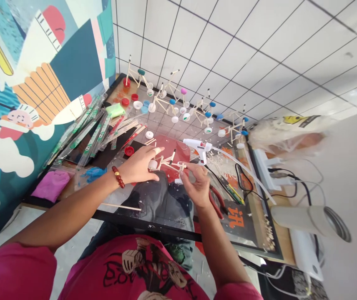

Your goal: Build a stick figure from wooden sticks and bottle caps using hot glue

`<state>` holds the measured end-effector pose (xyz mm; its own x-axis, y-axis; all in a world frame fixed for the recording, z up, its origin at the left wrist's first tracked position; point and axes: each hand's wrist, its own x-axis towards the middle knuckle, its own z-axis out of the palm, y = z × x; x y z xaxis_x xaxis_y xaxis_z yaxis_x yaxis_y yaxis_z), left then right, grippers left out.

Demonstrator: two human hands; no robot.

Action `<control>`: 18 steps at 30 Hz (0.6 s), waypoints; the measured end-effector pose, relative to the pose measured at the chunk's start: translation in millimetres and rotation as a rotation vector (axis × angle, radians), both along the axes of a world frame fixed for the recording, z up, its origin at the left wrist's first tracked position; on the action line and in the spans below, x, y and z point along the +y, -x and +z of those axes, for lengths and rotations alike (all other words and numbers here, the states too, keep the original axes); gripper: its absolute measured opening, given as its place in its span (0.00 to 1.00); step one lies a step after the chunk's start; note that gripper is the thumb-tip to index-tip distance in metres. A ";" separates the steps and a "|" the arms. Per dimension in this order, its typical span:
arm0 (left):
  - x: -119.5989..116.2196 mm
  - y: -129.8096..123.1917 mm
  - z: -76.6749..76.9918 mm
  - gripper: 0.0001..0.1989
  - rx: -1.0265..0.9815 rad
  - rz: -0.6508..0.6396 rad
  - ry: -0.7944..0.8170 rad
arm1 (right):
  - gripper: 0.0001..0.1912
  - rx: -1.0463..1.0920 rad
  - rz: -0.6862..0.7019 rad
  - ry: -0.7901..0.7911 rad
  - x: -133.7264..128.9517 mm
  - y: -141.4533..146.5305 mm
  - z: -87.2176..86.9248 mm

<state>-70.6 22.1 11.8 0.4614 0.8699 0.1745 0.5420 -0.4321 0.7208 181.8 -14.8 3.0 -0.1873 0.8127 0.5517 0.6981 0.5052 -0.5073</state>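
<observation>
— So, what sits between the hands?

— A small stick frame (167,162), lying on the glass table (141,196) near its middle. The left hand (139,166) rests on one end, fingers spread flat and partly open, touching a white cap (152,165) on the frame. The right hand (197,185) pinches the other end, fingers curled closed around a stick and a cap.

— And around it?

— A white glue gun (199,148) stands just beyond the right hand. Red-handled pliers (216,200) lie beside that wrist. Finished stick models (178,104) with coloured caps line the far edge, and packets of sticks (87,133) lie well to the left.
</observation>
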 end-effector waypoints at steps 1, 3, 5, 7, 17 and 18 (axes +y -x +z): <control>0.1 0.6 -0.3 0.50 -0.013 -0.003 -0.009 | 0.10 0.008 -0.004 0.002 0.1 0.7 0.2; -0.1 0.3 -0.9 0.49 -0.045 -0.010 -0.042 | 0.11 0.023 -0.014 0.011 0.6 1.7 -0.3; -0.8 -2.1 -0.8 0.47 -0.082 -0.018 -0.090 | 0.10 0.036 -0.012 0.020 1.8 2.0 -1.4; -1.1 -6.3 0.8 0.46 -0.122 -0.016 -0.123 | 0.10 0.052 0.003 0.031 3.7 1.8 -2.5; 9.6 -25.4 16.6 0.35 -0.126 0.054 0.011 | 0.12 0.179 0.044 0.107 12.0 -2.2 -7.1; 10.5 -26.2 16.2 0.32 -0.114 0.060 0.035 | 0.11 0.183 0.048 0.116 12.7 -2.1 -7.7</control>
